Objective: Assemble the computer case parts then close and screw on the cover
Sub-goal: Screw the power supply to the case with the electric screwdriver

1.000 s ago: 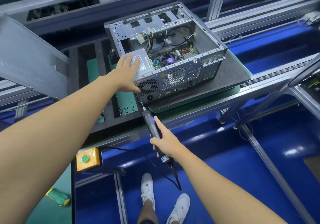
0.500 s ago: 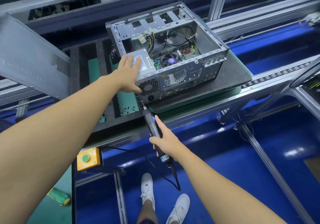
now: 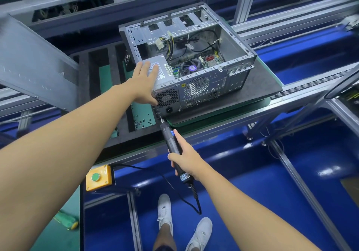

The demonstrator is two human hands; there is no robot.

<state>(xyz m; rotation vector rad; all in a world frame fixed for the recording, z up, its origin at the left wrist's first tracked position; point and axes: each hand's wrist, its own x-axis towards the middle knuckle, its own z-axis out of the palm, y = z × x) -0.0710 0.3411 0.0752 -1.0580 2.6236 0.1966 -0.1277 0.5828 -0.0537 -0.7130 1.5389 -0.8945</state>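
Observation:
An open grey computer case [image 3: 236, 56] lies on a dark mat, its inside facing up, with cables, a fan and a motherboard visible. My left hand [image 3: 144, 83] rests flat on the silver power supply [image 3: 165, 72] at the case's near left corner, fingers straight, thumb down over the rear panel. My right hand [image 3: 185, 158] grips a black electric screwdriver [image 3: 172, 141]. Its bit touches the lower left corner of the case's rear panel. The grey side cover [image 3: 37, 64] stands tilted at the left.
A black foam tray [image 3: 120, 134] with slots holds several loose screws [image 3: 141, 121] left of the case. A yellow box with a green button [image 3: 99, 177] hangs below the bench edge. The screwdriver's cable trails down toward my white shoes. Roller conveyor rails run to the right.
None of the objects moved noticeably. Both hands keep the same hold, and the screwdriver bit stays at the same corner of the rear panel.

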